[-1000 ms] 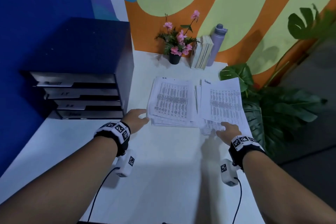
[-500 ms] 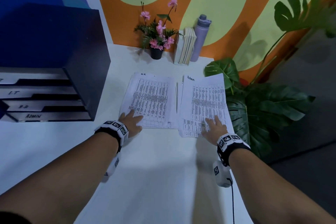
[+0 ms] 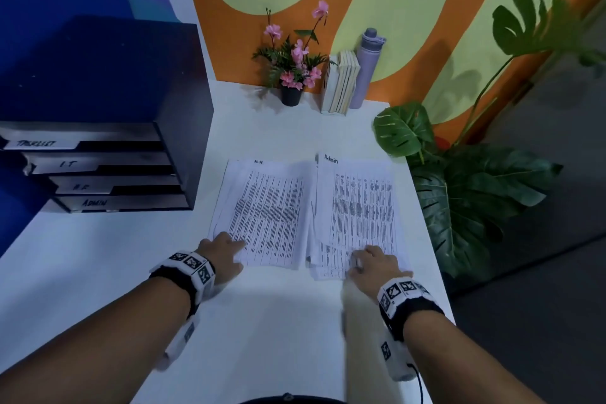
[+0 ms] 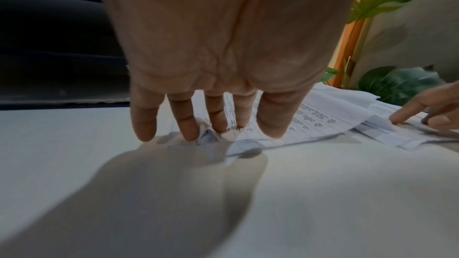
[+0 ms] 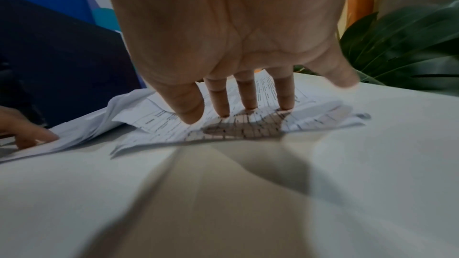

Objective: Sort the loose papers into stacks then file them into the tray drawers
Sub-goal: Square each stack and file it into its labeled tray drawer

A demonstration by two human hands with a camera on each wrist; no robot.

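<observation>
Fingers of my left hand press flat on the H.R. stack, my right hand spread on the Admin stack, both on the table.

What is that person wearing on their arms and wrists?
Both forearms are bare, without sleeves. Each wrist carries a black band topped with white blocks bearing black-and-white square markers. A small white camera box hangs beneath each wrist; a thin black cable trails from the right one.
</observation>
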